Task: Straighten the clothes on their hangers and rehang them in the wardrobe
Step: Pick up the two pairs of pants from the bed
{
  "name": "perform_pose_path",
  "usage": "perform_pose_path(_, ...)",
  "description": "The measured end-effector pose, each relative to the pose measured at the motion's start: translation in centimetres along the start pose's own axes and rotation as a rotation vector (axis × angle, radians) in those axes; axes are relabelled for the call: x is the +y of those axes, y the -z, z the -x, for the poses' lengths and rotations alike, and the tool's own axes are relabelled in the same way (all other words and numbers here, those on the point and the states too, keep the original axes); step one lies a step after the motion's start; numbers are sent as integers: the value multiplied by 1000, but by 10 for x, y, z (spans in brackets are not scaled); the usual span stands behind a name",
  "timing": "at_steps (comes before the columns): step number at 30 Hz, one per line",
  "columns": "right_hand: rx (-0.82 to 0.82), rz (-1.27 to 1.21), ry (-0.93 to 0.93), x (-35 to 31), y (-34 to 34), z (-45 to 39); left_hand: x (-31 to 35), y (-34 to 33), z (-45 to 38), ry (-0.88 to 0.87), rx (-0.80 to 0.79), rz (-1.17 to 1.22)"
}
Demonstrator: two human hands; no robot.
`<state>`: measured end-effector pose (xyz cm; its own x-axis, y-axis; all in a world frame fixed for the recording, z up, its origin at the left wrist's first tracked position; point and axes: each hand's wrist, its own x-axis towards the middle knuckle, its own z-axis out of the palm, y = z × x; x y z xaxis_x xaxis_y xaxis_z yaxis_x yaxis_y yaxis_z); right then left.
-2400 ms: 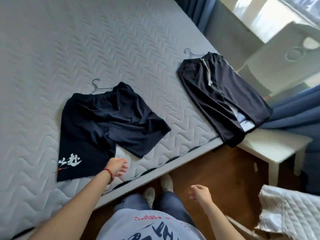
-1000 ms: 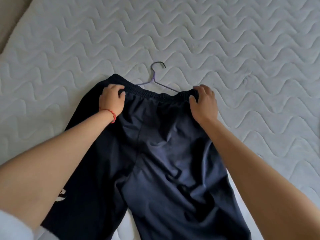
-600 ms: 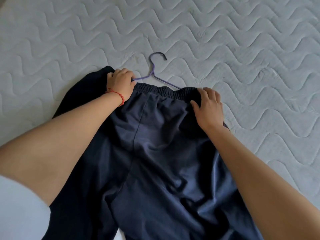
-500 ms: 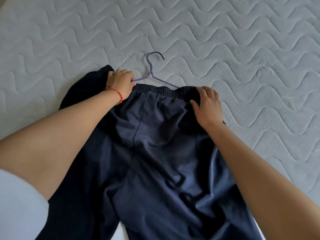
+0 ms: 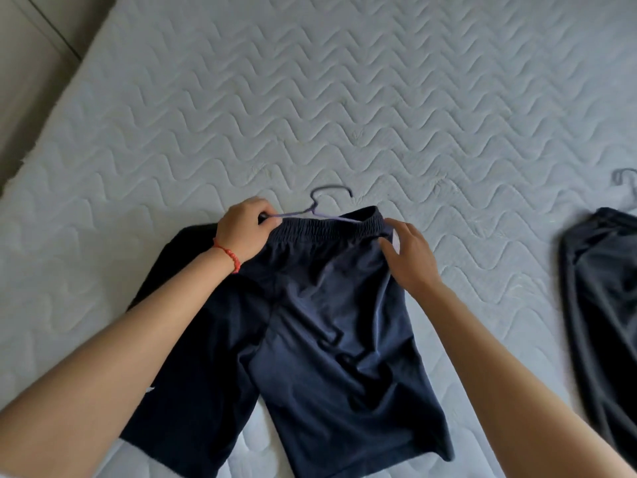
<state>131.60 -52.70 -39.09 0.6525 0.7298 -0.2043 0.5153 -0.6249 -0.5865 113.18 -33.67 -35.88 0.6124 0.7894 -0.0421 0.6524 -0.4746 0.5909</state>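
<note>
Dark navy shorts [image 5: 331,326] lie on the quilted grey mattress [image 5: 379,98], waistband away from me. A thin purple hanger [image 5: 319,208] pokes out above the elastic waistband, hook pointing away. My left hand [image 5: 243,229], with a red bead bracelet at the wrist, grips the hanger's left arm where the waistband's left end sits. At the right end of the waistband my right hand [image 5: 410,260] rests with fingers spread, touching the fabric by a white label. The hanger's right arm is hidden inside the waistband.
A second dark garment [image 5: 606,305] lies on the mattress at the right edge, with its hanger hook [image 5: 624,175] showing above it. Beige wall or wardrobe panel [image 5: 31,63] borders the mattress at the upper left.
My left hand has pulled the hanger's left arm out past the waistband and gathered the fabric rightward. My right hand has loosened from the waistband to spread fingers. The view has pulled back.
</note>
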Motion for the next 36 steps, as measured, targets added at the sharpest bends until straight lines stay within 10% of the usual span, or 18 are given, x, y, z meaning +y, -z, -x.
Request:
perform_pose_path(15, 225, -345, -261, -56, 133, 239, 142, 86, 218, 323, -288, 407)
perform_pose_path(36, 207, -104, -551, 160, 208, 579, 295, 41, 417, 290, -164, 577)
